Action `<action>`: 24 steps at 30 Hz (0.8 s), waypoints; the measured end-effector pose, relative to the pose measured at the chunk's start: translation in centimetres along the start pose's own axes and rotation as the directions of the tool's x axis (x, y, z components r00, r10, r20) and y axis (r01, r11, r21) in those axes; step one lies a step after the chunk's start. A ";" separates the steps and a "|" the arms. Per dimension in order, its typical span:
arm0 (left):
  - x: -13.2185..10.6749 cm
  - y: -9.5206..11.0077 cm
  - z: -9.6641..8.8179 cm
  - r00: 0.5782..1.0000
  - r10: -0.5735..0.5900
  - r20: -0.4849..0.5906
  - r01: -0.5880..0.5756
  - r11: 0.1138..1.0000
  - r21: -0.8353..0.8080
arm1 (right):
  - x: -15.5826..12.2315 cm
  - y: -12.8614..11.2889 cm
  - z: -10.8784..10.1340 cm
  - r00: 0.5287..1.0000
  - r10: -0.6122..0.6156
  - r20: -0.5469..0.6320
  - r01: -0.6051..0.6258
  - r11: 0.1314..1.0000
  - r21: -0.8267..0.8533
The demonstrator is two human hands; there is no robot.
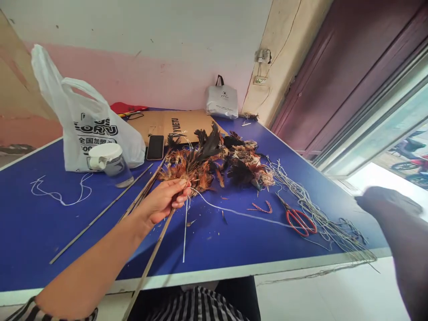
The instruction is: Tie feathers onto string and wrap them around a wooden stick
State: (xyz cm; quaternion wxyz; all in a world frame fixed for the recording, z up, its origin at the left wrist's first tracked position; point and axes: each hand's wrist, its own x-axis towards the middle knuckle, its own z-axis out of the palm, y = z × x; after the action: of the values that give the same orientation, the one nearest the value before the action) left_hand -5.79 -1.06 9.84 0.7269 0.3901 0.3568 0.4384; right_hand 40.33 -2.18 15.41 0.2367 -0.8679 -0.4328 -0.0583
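Observation:
My left hand [163, 200] is closed around the top of a thin bamboo stick [150, 263], pinching brown and black feathers [190, 167] against it. A white string [234, 211] runs from that pinch across the blue table [33, 232] toward the right. My right hand [388, 205] is raised off the table's right edge; it is dark and blurred against the bright window, and its fingers do not show. The stick slopes down past the table's front edge toward my lap.
A loose feather pile [247, 165] lies mid-table, with red-handled scissors [299, 220] and tangled cords [310, 205] to its right. More thin sticks [100, 216], a white plastic bag [90, 129], a bottle [110, 162], a phone [155, 147], cardboard [180, 122] and a grey bag [221, 101] stand behind.

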 end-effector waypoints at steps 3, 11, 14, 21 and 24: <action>0.5 -0.9 1.4 0.999 -0.035 0.017 0.034 0.999 0.022 | -3.4 -7.7 2.2 0.903 -0.314 0.294 0.279 0.948 0.156; 0.7 -2.3 2.8 1.000 0.004 0.020 -0.007 0.992 0.126 | -16.7 -19.0 7.7 0.108 -0.815 0.569 -0.141 0.554 0.820; 0.6 -2.4 2.3 1.000 -0.015 -0.002 0.015 0.994 0.108 | -16.1 -18.3 9.9 0.219 -0.798 0.561 -0.140 0.544 0.827; 1.3 -3.0 1.5 0.998 -0.070 -0.008 0.070 0.996 0.047 | -12.8 -16.5 10.9 0.409 -0.790 0.456 0.091 0.533 0.841; 1.6 -3.3 1.3 0.997 -0.078 -0.012 0.079 0.996 0.035 | -11.6 -16.1 11.2 0.462 -0.767 0.446 0.270 0.600 0.753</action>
State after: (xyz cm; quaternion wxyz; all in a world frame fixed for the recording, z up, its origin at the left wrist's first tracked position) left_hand -2.96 -0.95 7.24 0.7346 0.3860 0.3835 0.4052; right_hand 19.47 2.92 7.77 0.2616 -0.5027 -0.7408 0.3606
